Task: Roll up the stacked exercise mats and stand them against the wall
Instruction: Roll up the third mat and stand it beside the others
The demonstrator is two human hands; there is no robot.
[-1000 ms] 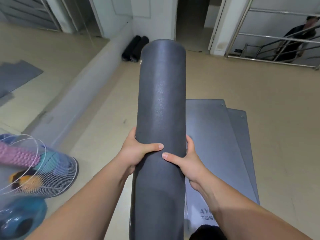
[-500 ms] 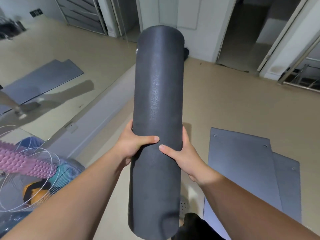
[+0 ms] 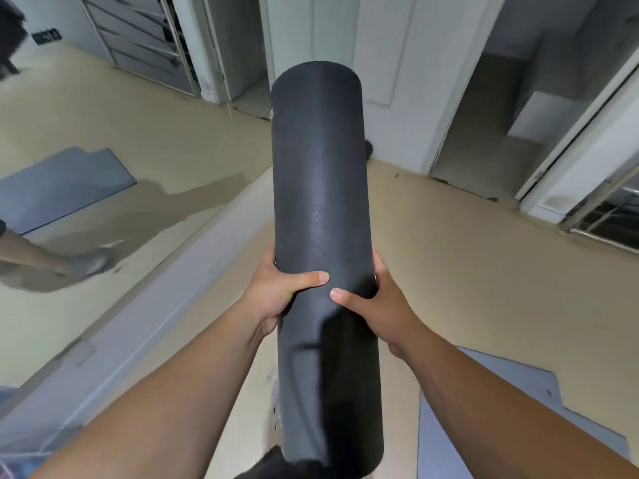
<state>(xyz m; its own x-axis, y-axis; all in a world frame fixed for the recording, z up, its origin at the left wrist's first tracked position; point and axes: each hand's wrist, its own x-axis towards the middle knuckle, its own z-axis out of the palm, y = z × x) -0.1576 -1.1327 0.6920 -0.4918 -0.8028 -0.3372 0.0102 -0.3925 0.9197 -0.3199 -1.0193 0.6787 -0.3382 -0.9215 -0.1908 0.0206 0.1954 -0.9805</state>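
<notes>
- The rolled mat (image 3: pixel 320 202) is done rolling and off the floor (image 3: pixel 484 254), held upright dead centre in the view, top end pointing to 12 o'clock at the white wall (image 3: pixel 390 46).
- The left hand (image 3: pixel 276 292) is wrapped around it from 9 o'clock, thumb across the front. The right hand (image 3: pixel 377 305) grips it from 3 o'clock, thumb nearly meeting the other one. Both are clamped tight on the roll, about mid-height.
- Progress guess: this one only needs carrying over and standing up. The flat mats (image 3: pixel 442 454) lying at 5 o'clock look like at least two layers, so there's rolling left to do.
- There's a dark blob at the wall just right of the roll's upper half. It might be mats already parked there, but too little shows to tell.
- Versus half a second ago: same two-handed grip, but the view has swung. The flat mats have slid down toward the corner, the wire basket at 8 o'clock has mostly dropped out, and the wall looks closer.
- The mirror (image 3: pixel 103 150) fills the 9 to 10 o'clock side.
</notes>
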